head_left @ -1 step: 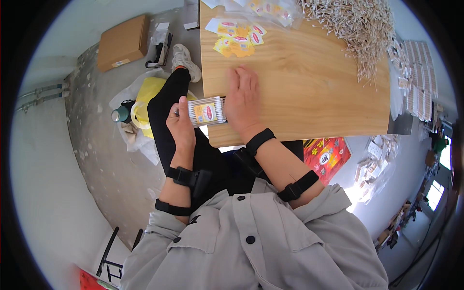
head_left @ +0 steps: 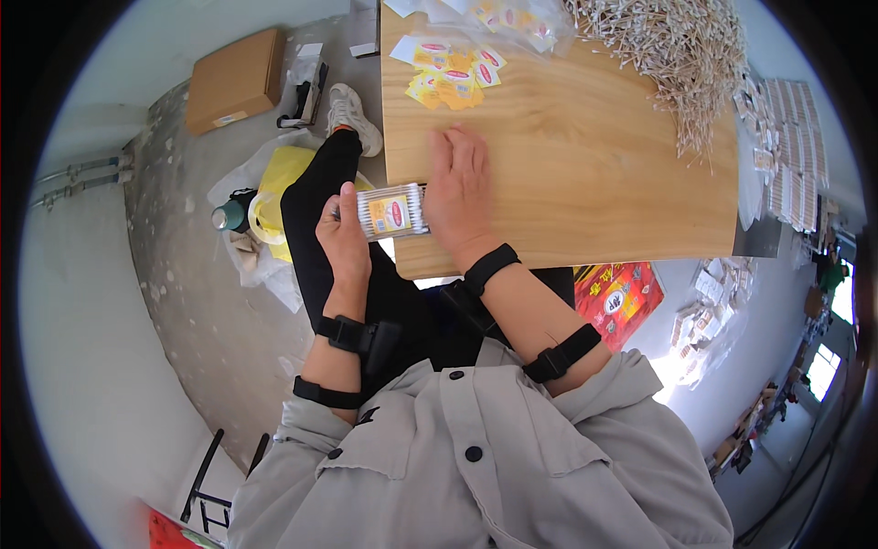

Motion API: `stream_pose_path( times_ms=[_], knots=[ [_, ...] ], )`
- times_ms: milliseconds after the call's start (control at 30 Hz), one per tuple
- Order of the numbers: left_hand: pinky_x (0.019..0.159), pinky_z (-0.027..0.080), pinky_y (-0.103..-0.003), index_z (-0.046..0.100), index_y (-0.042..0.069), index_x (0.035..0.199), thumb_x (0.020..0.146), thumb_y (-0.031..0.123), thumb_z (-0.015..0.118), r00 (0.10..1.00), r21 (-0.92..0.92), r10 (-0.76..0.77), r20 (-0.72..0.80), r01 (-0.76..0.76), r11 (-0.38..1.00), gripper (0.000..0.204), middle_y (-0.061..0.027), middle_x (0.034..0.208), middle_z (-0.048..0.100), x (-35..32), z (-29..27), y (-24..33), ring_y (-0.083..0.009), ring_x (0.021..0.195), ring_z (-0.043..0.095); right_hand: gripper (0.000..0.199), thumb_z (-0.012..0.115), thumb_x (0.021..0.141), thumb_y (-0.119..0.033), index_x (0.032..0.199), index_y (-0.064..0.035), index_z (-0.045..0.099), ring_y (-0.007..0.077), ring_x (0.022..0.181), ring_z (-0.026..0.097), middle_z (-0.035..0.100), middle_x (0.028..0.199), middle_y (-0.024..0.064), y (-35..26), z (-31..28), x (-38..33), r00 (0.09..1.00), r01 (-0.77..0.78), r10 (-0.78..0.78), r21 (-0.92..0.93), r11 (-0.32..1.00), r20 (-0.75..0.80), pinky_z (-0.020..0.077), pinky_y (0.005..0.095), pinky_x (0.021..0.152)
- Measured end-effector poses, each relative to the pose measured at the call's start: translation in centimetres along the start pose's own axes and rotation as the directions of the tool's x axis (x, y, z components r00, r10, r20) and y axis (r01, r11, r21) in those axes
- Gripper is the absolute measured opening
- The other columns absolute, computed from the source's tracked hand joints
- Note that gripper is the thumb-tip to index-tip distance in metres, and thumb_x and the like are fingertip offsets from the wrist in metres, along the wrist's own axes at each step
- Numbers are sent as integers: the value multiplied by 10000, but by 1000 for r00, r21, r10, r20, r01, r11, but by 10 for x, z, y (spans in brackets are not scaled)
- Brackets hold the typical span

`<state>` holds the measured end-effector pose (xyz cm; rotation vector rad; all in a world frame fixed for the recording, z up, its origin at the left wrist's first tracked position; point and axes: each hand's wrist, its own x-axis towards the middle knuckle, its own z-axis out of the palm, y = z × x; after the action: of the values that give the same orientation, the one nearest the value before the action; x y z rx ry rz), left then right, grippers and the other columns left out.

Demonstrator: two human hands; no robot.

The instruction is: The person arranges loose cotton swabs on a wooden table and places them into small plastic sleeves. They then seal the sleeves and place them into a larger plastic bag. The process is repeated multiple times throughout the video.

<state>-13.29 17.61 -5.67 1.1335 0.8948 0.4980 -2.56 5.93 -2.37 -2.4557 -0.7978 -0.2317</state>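
In my left hand (head_left: pixel 344 233) is a clear flat pack of cotton swabs (head_left: pixel 373 212), held at the table's left edge with the thumb along its near end. White swab tips line up across the pack, and a yellow and white card with a red oval shows through its front. My right hand (head_left: pixel 460 188) rests against the pack's right end, back of the hand up. Its fingers stretch away over the wooden table (head_left: pixel 585 183); its thumb is hidden.
Yellow and white cards (head_left: pixel 453 75) lie near the table's far left corner, beside a clear plastic bag (head_left: pixel 526 23) with more cards. Loose cotton swabs (head_left: pixel 681 55) are heaped at the far right. On the floor are a yellow bag (head_left: pixel 282 178), a bottle (head_left: pixel 229 216) and a cardboard box (head_left: pixel 233 80).
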Motion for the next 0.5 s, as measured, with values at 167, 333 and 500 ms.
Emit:
stream_pose_path(
  times_ms=[167, 333, 500],
  knots=[
    [589, 391, -214, 595, 48, 761, 998, 303, 600, 1000, 121, 24, -18, -22, 992, 348, 44, 702, 548, -4, 2, 11, -26, 639, 451, 365, 501, 879, 2, 1244, 12, 508, 356, 1220, 465, 494, 1203, 183, 4, -10, -3, 989, -103, 131, 314, 944, -68, 331, 444, 1107],
    [633, 431, -209, 636, 57, 839, 1006, 309, 582, 1000, 37, -13, -10, 13, 999, 308, 33, 760, 606, -6, -4, 16, -27, 677, 517, 332, 411, 1030, -144, 1316, 20, 449, 297, 1251, 469, 478, 1315, 177, 2, -22, -27, 876, -323, 473, 842, 432, 93, 335, 399, 1108],
    [601, 402, -213, 639, 27, 789, 1007, 301, 582, 999, 31, -47, -16, 47, 998, 355, 55, 708, 556, -8, 1, 16, -21, 664, 458, 456, 341, 1071, -250, 1424, 37, 318, 269, 1344, 397, 419, 1402, 226, -15, -17, -36, 900, -342, 383, 884, 320, 209, 268, 382, 1172]
  ],
)
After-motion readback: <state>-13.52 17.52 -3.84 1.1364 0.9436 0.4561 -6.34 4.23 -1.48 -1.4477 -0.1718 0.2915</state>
